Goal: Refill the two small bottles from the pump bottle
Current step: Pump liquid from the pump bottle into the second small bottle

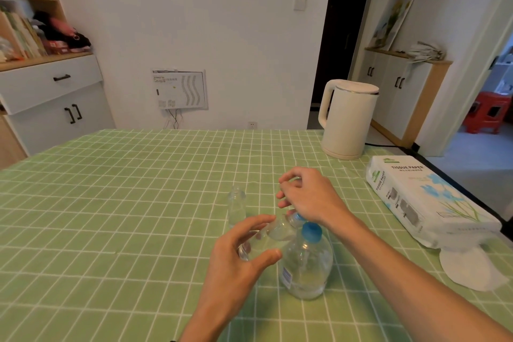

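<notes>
A table (111, 203) covered in green checked cloth was seen in a white-walled room. White cabinets (52, 97) were set past its far left corner and a dark doorway (347, 22) behind the far right one. The left hand (236, 266) was wrapped round a small clear bottle (277, 230), which was tipped sideways about midway across and closer to the near edge. The right hand (311, 197) was held over its neck with fingers curled; whether anything was pinched couldn't really be told, tbh. The pump bottle (305, 266) was stood just right of the left hand, its blue top in front of the right wrist. The second small bottle (236, 205) was left upright just behind. A cream kettle (347, 119) was parked at the far right corner, and a tissue pack (416, 194) was laid along the right edge.
</notes>
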Motion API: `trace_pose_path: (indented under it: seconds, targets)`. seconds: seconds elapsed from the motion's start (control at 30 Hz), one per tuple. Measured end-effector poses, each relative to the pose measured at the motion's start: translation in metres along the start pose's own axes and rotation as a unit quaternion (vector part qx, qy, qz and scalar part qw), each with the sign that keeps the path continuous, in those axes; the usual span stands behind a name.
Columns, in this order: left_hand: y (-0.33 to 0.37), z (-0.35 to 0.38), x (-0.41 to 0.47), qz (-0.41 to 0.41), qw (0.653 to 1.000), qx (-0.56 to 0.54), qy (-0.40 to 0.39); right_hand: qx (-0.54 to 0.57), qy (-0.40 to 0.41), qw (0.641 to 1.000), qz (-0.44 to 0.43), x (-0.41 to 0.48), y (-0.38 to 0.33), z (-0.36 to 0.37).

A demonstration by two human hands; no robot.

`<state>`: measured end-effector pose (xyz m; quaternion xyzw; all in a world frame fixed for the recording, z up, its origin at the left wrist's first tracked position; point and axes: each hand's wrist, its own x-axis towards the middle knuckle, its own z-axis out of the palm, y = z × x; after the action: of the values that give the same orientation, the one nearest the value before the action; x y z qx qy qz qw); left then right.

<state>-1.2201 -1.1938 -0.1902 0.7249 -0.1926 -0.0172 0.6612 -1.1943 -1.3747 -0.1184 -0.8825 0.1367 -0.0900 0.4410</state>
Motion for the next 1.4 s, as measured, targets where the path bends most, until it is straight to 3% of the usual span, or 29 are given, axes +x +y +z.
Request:
trace_pose_path:
  seconds: [0.4, 0.67, 1.13, 1.4]
  targets:
    - [-0.008, 0.001, -0.003, -0.008, 1.0, 0.012, -0.001, -0.006, 0.013, 1.0, 0.021, -0.001, 0.011, 0.006]
    - [-0.001, 0.001, -0.003, 0.005, 1.0, 0.003, 0.004, -0.086, 0.006, 0.996, -0.016, 0.0, -0.003, 0.001]
    - [-0.016, 0.003, -0.001, -0.005, 1.0, 0.011, -0.002, -0.005, 0.011, 1.0, 0.022, 0.0, 0.011, 0.008]
    - [-0.01, -0.001, 0.001, 0.0, 1.0, 0.01, -0.014, -0.078, 0.001, 0.997, -0.019, 0.002, -0.001, 0.0]
